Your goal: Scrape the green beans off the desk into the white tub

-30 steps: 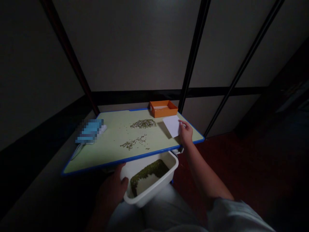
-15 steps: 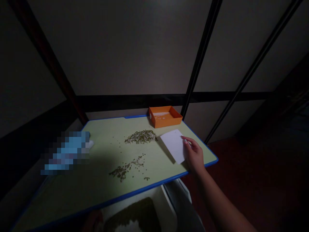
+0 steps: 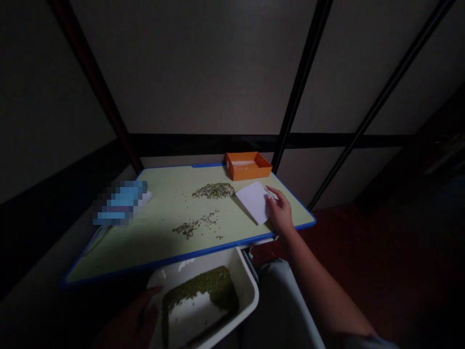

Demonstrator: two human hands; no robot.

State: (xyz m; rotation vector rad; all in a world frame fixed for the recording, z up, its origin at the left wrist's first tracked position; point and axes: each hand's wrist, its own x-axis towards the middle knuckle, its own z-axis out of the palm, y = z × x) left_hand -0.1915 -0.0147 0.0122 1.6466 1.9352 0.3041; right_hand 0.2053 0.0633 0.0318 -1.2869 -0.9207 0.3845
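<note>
My right hand (image 3: pixel 279 209) pinches a white card (image 3: pixel 252 201) by its right edge, tilted over the table's right part. The card's left corner meets the right end of a pile of small green beans or seeds (image 3: pixel 214 191). Nearer to me lies a thinner scatter of the same grains (image 3: pixel 189 228). Below the table's front edge, a white plastic tub (image 3: pixel 250 295) holds more green grains (image 3: pixel 218 286), heaped along its far and right sides, with white bottom showing. In deep shadow, my left hand (image 3: pixel 140 312) grips the tub's left side.
The light green tabletop (image 3: pixel 145 247) has a blue rim. An orange open box (image 3: pixel 250 170) with something white inside stands at its back right, near the panelled wall (image 3: pixel 203 72). A blurred-out blue object (image 3: pixel 121 201) is at the left edge, with a cable (image 3: pixel 96 238) beside it.
My view has shifted, so more of the tub and my left hand shows below the table. The card remains in my right hand, close to the far pile, which looks much the same.
</note>
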